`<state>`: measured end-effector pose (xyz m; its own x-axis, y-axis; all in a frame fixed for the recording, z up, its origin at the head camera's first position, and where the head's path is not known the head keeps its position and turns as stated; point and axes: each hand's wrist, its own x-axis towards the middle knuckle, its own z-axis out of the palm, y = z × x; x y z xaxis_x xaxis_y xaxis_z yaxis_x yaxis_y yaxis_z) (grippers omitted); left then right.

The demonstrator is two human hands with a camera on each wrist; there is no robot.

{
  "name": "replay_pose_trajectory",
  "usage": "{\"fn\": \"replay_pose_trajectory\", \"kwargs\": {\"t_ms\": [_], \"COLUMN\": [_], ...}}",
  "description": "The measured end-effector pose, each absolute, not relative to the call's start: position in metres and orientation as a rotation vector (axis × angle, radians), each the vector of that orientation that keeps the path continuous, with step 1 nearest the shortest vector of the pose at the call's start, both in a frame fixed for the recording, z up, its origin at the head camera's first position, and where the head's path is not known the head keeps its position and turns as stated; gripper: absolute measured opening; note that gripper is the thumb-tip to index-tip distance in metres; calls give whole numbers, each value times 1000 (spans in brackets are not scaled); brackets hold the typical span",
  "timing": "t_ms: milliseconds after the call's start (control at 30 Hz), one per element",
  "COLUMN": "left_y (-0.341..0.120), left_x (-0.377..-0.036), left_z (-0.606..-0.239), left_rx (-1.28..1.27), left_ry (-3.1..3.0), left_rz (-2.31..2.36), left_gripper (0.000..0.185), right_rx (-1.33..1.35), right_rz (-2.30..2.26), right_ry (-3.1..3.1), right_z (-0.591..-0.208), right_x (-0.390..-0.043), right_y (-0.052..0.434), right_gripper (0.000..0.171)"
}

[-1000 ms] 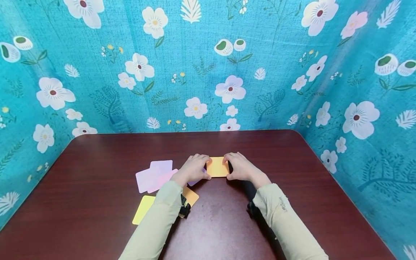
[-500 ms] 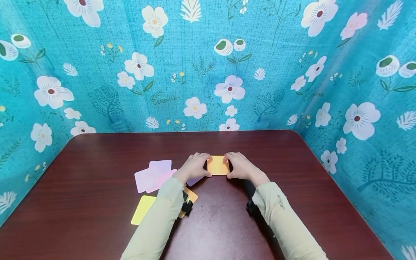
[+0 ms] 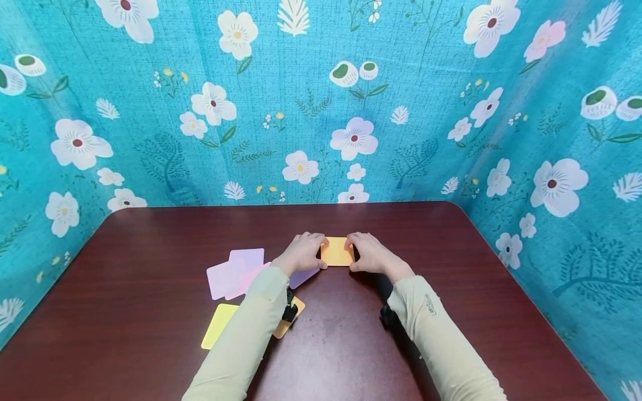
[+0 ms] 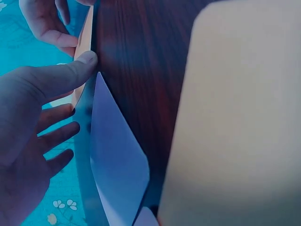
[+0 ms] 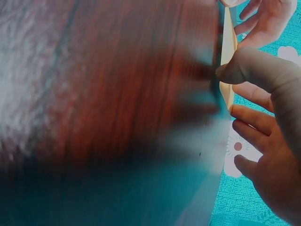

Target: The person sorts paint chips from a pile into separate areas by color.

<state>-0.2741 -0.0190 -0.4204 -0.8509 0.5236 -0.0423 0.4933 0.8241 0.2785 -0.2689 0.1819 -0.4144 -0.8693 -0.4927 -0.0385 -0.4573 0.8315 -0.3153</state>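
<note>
Hands met over an orange card (image 3: 337, 251), a small square of plain paper with rounded corners, lying flat near the middle of the surface (image 3: 451, 289). The left hand (image 3: 303, 253) pinched its left edge, thumb at the near side; the right hand (image 3: 370, 253) pinched the right edge likewise. Lilac cards (image 3: 236, 273) and a yellow card (image 3: 215, 326) lay spread to the left. Turquoise flowered cloth (image 3: 321, 100) walled in the dark red wood.
</note>
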Motion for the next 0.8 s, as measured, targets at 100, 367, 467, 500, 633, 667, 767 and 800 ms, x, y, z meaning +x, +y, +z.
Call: {"fn": "replay_pose_trajectory", "kwargs": {"t_ms": [100, 367, 467, 500, 633, 667, 767, 800], "left_y": [-18, -17, -17, -17, -17, -17, -17, -17], "left_x": [-275, -276, -277, -277, -278, -278, -278, -278], "left_z": [-421, -421, -420, -419, -419, -419, -419, -418], "left_rx": [806, 783, 784, 785, 781, 781, 779, 778], "left_ry": [2888, 2881, 2884, 2884, 2881, 2882, 2882, 2881], "left_rz": [385, 428, 434, 435, 443, 443, 447, 447], "left_gripper": [52, 43, 41, 40, 40, 40, 40, 40], "right_rx": [-756, -780, -796, -798, -800, -800, -816, -816], "right_rz": [-449, -434, -413, -404, -381, -377, -362, -361], "right_ry": [2888, 2866, 2863, 2861, 2857, 2856, 2860, 2860], "right_z": [-415, -417, -415, -415, -412, -411, -409, -408], "right_x": [-271, -277, -279, -279, -281, -281, -283, -283], "right_y": [183, 182, 182, 182, 182, 182, 181, 180], "right_gripper": [41, 40, 40, 40, 39, 39, 38, 38]}}
